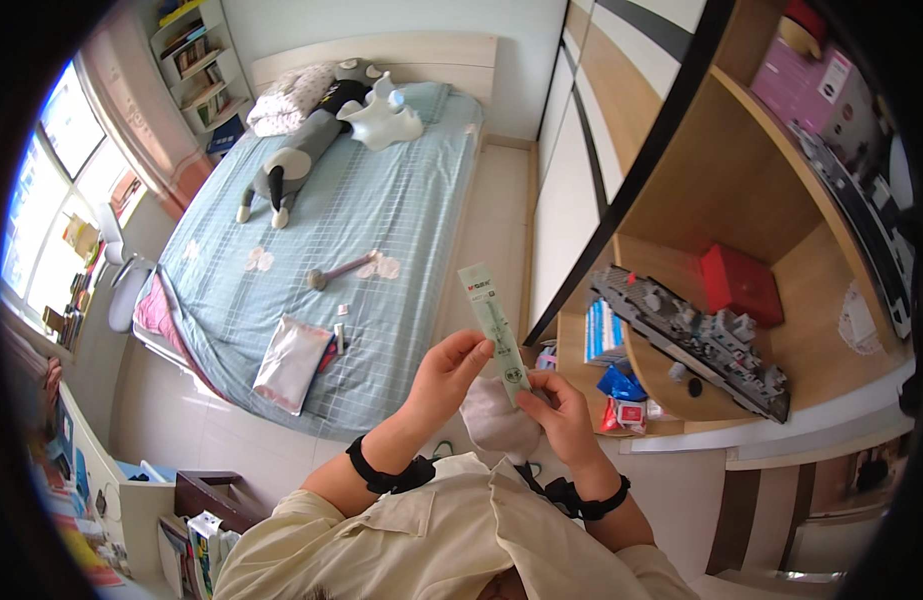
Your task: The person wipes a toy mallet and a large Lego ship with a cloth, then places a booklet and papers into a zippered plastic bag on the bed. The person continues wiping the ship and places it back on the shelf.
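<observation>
Both my hands hold a slim pale-green packet [482,296], printed with writing and apparently for pen refills, upright and slightly tilted before my chest. My left hand [454,371] pinches its left edge near the middle between thumb and finger. Lower down, the bottom end is gripped by my right hand [560,411]. Its upper part stands free above my fingers. Black straps circle both my wrists. Pale beige fabric [499,427] shows below the packet, partly hidden by my right hand.
A bed [424,225] ahead bears a silvery plastic sleeve [287,367], a long-handled massage hammer [345,271] and a grey plush toy [300,154]. At right, a wooden shelf unit [679,187] holds a brick-built ship model [690,334] and a red box [743,285]. A cluttered desk [123,517] stands lower left.
</observation>
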`<state>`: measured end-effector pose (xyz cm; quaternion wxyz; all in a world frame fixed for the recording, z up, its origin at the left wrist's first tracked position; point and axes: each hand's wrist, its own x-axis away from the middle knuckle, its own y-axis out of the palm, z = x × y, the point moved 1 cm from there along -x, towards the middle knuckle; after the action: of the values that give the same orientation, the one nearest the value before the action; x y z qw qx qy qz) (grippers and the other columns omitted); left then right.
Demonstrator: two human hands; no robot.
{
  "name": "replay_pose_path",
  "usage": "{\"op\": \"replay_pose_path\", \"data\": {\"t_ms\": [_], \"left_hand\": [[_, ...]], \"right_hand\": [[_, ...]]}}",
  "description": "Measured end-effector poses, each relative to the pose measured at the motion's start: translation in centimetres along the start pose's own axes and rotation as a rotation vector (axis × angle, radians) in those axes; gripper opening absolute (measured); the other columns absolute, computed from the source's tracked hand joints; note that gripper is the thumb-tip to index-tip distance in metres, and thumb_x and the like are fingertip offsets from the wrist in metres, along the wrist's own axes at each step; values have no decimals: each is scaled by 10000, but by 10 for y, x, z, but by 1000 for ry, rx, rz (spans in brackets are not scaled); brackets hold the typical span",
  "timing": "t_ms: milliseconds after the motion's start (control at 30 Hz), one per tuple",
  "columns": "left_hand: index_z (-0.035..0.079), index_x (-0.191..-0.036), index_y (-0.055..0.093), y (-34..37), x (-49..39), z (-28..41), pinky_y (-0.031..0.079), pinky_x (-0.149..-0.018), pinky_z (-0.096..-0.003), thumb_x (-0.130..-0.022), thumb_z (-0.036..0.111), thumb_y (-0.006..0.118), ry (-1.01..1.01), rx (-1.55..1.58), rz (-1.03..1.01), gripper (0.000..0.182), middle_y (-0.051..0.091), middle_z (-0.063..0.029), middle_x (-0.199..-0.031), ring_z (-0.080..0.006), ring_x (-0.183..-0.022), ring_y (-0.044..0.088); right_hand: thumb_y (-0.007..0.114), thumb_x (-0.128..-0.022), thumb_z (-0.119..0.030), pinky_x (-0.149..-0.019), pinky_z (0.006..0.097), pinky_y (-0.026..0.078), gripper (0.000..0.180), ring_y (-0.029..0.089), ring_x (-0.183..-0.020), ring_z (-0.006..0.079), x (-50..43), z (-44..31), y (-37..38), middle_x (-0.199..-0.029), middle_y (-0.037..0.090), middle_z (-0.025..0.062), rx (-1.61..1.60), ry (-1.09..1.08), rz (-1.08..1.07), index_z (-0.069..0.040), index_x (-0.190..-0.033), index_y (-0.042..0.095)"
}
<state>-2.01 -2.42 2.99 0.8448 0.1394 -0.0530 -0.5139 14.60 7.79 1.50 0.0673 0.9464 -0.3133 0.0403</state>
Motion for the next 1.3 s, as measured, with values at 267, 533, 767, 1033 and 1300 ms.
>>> {"op": "replay_pose_path", "data": {"t_ms": [267, 533, 767, 1033, 1300], "left_hand": [[-27, -1168, 584, -34, 9, 2, 493, -909, -308, -1018, 179, 539, -22, 98, 19, 258, 683, -99, -1059, -173, -1024, 639], [8, -1201, 487, -19, 12, 5, 402, -531, -243, -1053, 157, 437, -148, 89, -188, 216, 519, -3, -747, -78, -640, 522], [22, -1089, 478, 32, 16, 8, 459, -632, -248, -1028, 119, 496, 46, -149, -238, 116, 583, -51, -860, -93, -713, 529], [-3, -1058, 489, 71, 9, -4, 497, -764, -294, -950, -26, 512, 175, -312, -321, 113, 623, -132, -954, -176, -859, 605], [21, -988, 398, 92, 18, 8, 448, -550, -367, -982, 80, 530, 50, -424, -395, 144, 591, -99, -666, -213, -580, 573]], "right_hand": [[519, -925, -69, -897, 261, 437, 333, 551, -1050, 111, -6, -4, 37, -1176, 600, 63, -366, 74, 114, -14, -1247, 580], [483, -836, 184, -980, 355, 452, 473, 528, -1218, 217, 15, -12, 36, -1261, 534, 129, -427, -482, 85, -55, -1241, 430], [533, -959, -45, -985, 298, 445, 328, 542, -1140, 148, 16, 9, 32, -1258, 537, 78, -544, -222, 296, -59, -1272, 438], [439, -999, -25, -815, 225, 479, 209, 581, -929, 78, 26, -13, 7, -1049, 610, 11, -342, -308, 346, -24, -1177, 549], [491, -935, -144, -769, 289, 509, 250, 633, -895, 160, 20, -40, -58, -1022, 648, 64, -94, -406, 563, -9, -1101, 621]]}}
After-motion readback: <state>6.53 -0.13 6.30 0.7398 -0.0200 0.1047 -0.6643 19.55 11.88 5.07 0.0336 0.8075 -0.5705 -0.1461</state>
